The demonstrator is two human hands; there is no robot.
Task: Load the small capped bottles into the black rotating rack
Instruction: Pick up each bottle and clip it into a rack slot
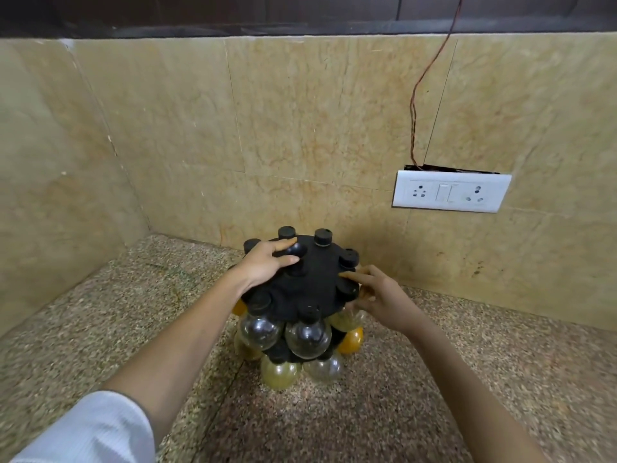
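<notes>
The black rotating rack [317, 282] stands on the speckled stone counter near the back wall. Several small round bottles with black caps hang in its edge slots, among them a clear bottle [309, 335] at the front and an orange bottle [352, 339] lower right. More bottles sit in a lower tier [278, 372]. My left hand [267, 265] lies on the rack's top, thumb and fingers closed around the central black knob [297, 250]. My right hand [380, 295] is at the rack's right edge, fingers pinched at the neck of a yellowish bottle [345, 320] in a slot there.
The counter [434, 379] runs into a corner of tan tiled walls, left and behind the rack. A white socket and switch plate [450, 192] is on the back wall at the right, with a thin wire [420, 95] rising from it.
</notes>
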